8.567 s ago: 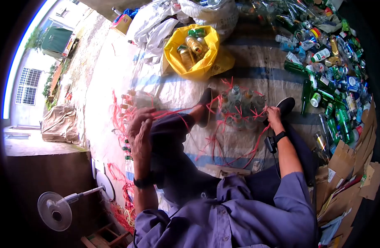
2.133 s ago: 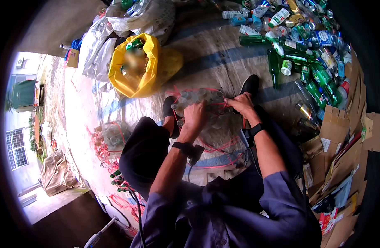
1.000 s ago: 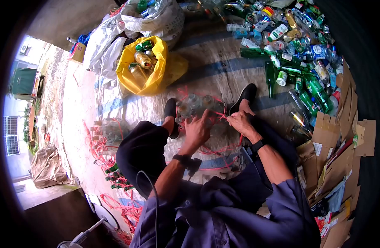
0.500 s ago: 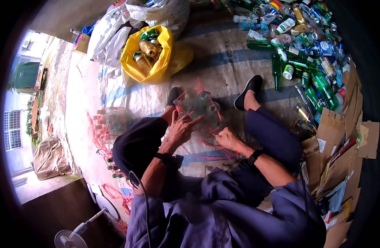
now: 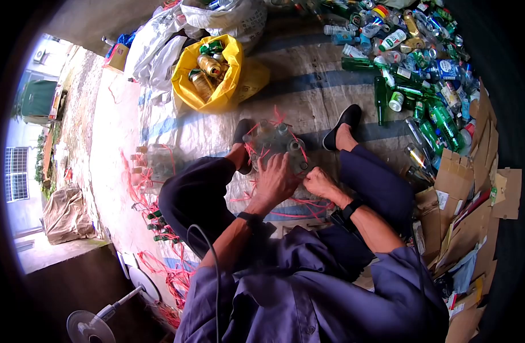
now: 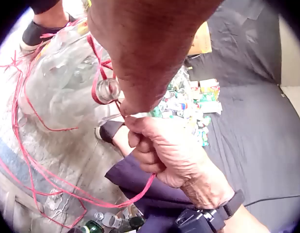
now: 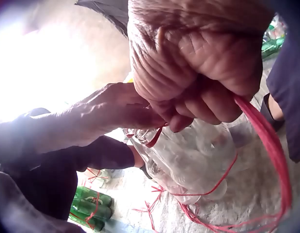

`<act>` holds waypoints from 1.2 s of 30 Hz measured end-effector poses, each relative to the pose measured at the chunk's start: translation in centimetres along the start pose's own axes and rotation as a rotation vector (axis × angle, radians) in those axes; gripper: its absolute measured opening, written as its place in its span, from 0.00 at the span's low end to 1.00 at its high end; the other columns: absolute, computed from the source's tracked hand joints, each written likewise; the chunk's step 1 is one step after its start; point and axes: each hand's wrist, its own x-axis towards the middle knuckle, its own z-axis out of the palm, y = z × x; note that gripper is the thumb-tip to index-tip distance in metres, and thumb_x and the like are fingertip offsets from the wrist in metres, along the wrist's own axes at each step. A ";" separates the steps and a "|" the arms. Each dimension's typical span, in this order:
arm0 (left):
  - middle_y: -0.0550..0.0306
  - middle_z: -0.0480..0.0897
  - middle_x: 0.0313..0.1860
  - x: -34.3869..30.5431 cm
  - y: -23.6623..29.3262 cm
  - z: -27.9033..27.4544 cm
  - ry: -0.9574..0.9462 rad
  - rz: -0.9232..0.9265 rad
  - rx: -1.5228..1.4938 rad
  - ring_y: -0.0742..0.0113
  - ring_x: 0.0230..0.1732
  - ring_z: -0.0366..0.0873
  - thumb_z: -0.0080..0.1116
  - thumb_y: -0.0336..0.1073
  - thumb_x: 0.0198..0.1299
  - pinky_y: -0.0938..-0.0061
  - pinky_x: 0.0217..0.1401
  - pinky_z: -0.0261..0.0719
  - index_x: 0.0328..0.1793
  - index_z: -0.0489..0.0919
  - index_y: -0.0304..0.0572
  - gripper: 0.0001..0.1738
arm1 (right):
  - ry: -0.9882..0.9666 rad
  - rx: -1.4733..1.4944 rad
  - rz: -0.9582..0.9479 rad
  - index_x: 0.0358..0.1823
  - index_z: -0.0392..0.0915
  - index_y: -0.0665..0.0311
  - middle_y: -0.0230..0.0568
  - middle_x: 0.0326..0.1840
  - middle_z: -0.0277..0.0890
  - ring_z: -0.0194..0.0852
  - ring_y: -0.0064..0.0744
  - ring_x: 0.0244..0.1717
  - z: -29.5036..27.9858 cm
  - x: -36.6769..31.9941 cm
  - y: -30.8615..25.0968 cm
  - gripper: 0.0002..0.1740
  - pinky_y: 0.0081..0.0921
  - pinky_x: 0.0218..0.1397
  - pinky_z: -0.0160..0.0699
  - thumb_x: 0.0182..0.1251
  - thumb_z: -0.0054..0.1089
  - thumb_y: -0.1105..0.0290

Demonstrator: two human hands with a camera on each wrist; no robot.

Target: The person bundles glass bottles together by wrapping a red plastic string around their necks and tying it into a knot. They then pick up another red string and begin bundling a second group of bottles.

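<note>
From my end, the clear bottle bundle sits on the sheet between the two shoes. The right hand grips red string in curled fingers; the left hand covers the nearest bottles, and I can't tell whether it pinches anything. A yellow bag stands beyond, mixed bottles and cans lie rightward. Half a second ago the hands were farther apart.

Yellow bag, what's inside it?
Gold-coloured containers and something green show inside the yellow bag; whatever lies beneath them is covered and can't be seen.
</note>
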 end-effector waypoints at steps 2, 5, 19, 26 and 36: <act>0.46 0.73 0.58 0.2 0.3 0.9 0.058 -0.068 -0.018 0.48 0.62 0.72 0.68 0.51 0.53 0.35 0.70 0.53 0.67 0.64 0.33 0.42 | 0.051 -0.018 -0.039 0.20 0.78 0.74 0.63 0.22 0.74 0.77 0.61 0.27 0.7 0.5 1.1 0.17 0.47 0.36 0.78 0.55 0.56 0.64; 0.47 0.75 0.57 0.3 0.4 1.8 0.047 -0.133 -0.016 0.50 0.59 0.75 0.66 0.48 0.53 0.37 0.68 0.55 0.66 0.64 0.33 0.40 | 0.089 -0.032 -0.066 0.20 0.79 0.74 0.62 0.22 0.74 0.77 0.62 0.26 0.9 1.1 2.8 0.17 0.48 0.35 0.77 0.54 0.57 0.64; 0.44 0.74 0.60 0.6 1.0 3.3 0.095 -0.196 0.067 0.51 0.63 0.73 0.64 0.49 0.52 0.39 0.71 0.50 0.70 0.62 0.30 0.43 | 0.202 -0.080 -0.032 0.16 0.76 0.74 0.61 0.20 0.74 0.77 0.62 0.25 1.9 1.7 4.2 0.17 0.49 0.33 0.77 0.53 0.58 0.66; 0.47 0.74 0.63 0.9 0.7 4.3 0.086 -0.300 0.011 0.52 0.63 0.74 0.66 0.50 0.52 0.41 0.73 0.47 0.69 0.66 0.36 0.42 | 0.239 -0.146 -0.115 0.20 0.80 0.72 0.62 0.23 0.75 0.78 0.61 0.29 1.5 1.0 5.4 0.16 0.48 0.35 0.78 0.56 0.59 0.64; 0.48 0.74 0.64 1.1 0.6 4.7 0.089 -0.323 0.011 0.52 0.63 0.75 0.67 0.46 0.51 0.42 0.72 0.51 0.67 0.69 0.40 0.38 | 0.172 -0.207 -0.172 0.22 0.79 0.73 0.61 0.24 0.76 0.78 0.61 0.29 -0.2 0.2 3.8 0.16 0.49 0.36 0.77 0.58 0.59 0.65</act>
